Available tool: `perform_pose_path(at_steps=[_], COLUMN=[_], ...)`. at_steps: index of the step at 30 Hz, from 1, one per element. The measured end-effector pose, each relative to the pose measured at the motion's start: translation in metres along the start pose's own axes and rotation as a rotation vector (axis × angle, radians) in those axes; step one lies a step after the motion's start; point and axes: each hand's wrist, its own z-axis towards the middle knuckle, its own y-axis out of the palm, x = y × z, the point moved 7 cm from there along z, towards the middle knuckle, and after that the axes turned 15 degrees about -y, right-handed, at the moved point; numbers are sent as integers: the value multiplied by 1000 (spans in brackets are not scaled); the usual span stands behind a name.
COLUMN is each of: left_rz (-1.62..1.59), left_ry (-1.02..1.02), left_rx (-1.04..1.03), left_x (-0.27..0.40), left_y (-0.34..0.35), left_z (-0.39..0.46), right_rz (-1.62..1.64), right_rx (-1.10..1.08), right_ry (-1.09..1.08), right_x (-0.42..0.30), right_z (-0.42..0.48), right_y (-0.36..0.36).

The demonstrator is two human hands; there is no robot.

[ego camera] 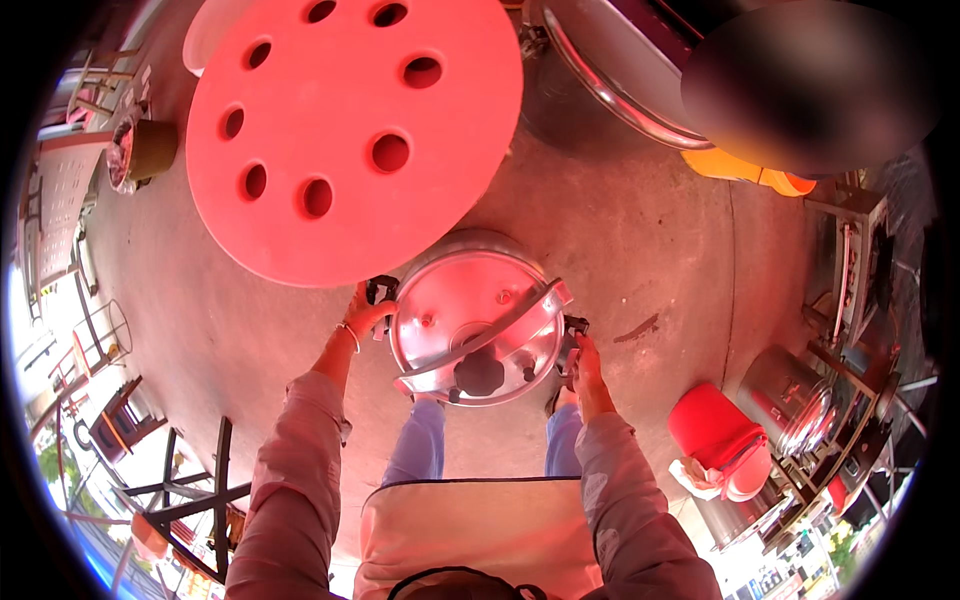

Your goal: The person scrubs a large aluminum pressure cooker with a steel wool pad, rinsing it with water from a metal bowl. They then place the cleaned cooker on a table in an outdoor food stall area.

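A large metal pressure cooker is in front of me, between my feet and the round red top. Across its lid runs a curved metal clamp bar, with a black knob near the side closest to me. My left hand grips the black left side handle, its thumb pointing toward the rim. On the opposite side, my right hand is around the right handle; its fingers are partly hidden. The gap between pot base and floor cannot be judged.
The round red top, pierced with several holes, overhangs the floor just beyond the pot. A big metal vessel stands at upper right. To the right are a red bucket and a steel pot; a dark metal frame is at lower left.
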Motion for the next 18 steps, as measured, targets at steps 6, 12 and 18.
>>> perform_pose_path(at_steps=[6, 12, 18], left_rz=[-103, 343, 554], left_ry=[-6, -334, -558], left_rx=[378, 468, 488], left_x=[-31, -211, -249], left_y=[-18, -50, -60], left_z=[-64, -347, -542], right_rz=[-432, -613, -592], right_rx=[95, 67, 33], right_ry=[-267, -330, -103], right_x=[-13, -93, -102], right_z=[-29, -177, -264], right_y=[-93, -187, -317])
